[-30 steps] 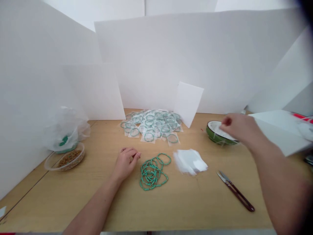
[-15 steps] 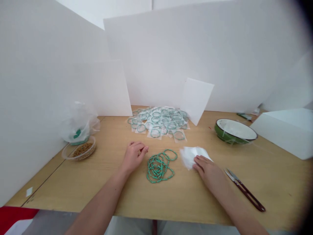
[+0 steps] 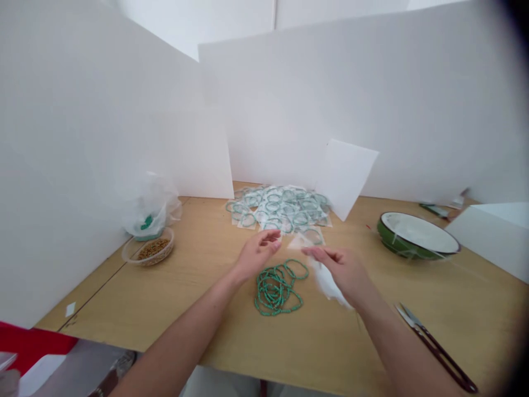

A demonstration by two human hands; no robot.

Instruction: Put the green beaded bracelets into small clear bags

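Observation:
My right hand (image 3: 341, 270) pinches a small clear plastic bag (image 3: 298, 241) by its edge, raised above the table. Across from it, my left hand (image 3: 257, 253) has its fingers curved with a gap between thumb and fingertips, and nothing shows in it. Below and between both hands lies a loose heap of green beaded bracelets (image 3: 275, 292), one loop sticking out toward the back. A stack of clear bags (image 3: 330, 286) sits partly hidden under my right hand. Farther back spreads a pile of bagged bracelets (image 3: 285, 207).
Thread snips (image 3: 436, 347) lie at the right, near my forearm. A green enamel basin (image 3: 382, 240) stands behind them. At the left are a tub of brown beads (image 3: 169, 251) and a plastic bag with green beads (image 3: 161, 212). White boards (image 3: 351, 176) wall the table.
My right hand has lifted off the bag stack with one bag and moved left. My left hand has risen toward it, off the table. The view has shifted slightly.

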